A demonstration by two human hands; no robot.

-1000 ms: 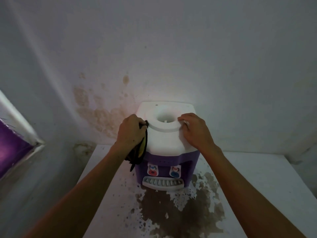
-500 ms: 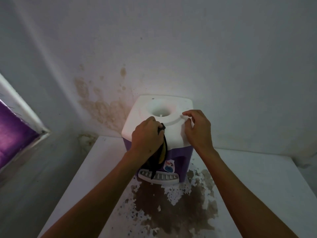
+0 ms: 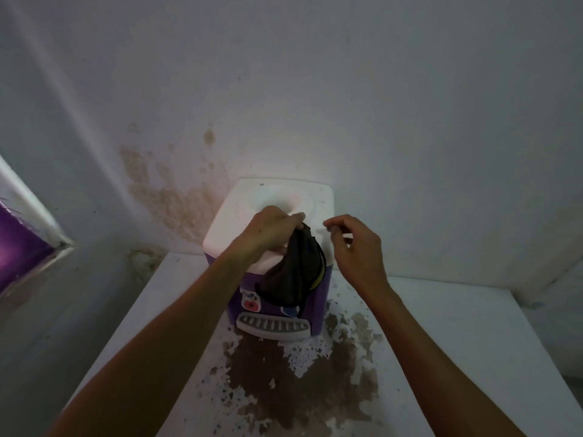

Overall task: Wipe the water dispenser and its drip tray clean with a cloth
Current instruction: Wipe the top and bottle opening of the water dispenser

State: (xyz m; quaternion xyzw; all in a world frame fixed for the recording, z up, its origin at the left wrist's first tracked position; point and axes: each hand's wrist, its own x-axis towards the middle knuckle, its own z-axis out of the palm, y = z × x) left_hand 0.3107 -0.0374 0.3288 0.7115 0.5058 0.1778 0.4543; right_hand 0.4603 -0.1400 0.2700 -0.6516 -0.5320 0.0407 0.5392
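Observation:
A small water dispenser (image 3: 235, 216) with a white top and purple body stands on a white table against the wall. Its pale slotted drip tray (image 3: 273, 326) juts out at the bottom front, below two tap buttons. My left hand (image 3: 268, 230) grips a dark cloth (image 3: 295, 272) over the front of the white top; the cloth hangs down across the purple front. My right hand (image 3: 353, 244) hovers just right of the cloth, fingers loosely curled, holding nothing, slightly above the top's right front corner.
The white table (image 3: 457, 326) has a large brown patch of peeled paint (image 3: 299, 373) in front of the dispenser. A stained wall (image 3: 164, 190) stands close behind. A purple-lit opening (image 3: 19, 247) is at the left.
My left hand with the cloth slid from the dispenser's left side to the front of its top. My right hand lifted off the top's rim and now hovers free.

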